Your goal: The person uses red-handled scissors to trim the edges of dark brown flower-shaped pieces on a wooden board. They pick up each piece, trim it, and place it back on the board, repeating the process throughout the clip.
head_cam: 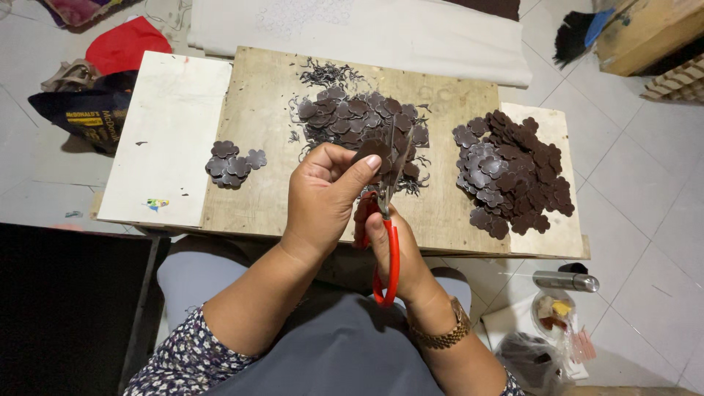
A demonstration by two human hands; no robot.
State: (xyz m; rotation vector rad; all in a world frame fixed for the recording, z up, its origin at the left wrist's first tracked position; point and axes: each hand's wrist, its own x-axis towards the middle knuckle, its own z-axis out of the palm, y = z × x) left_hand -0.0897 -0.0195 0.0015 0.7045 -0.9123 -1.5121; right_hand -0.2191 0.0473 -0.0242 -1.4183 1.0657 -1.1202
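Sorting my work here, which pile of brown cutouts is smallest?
The small pile left of the hands, straddling the white board's edge; the other two piles are far bigger.

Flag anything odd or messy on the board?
Only cutting waste: thin dark offcut slivers lie scattered around the middle pile of brown pieces. The left hand holds one piece at the red-handled scissors in the right hand. Nothing looks damaged.

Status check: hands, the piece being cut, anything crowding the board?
Left hand pinching dark brown flower-shaped leather piece. Right hand gripping red-handled scissors, blades at piece. Piles of cut pieces beside; nothing blocking.
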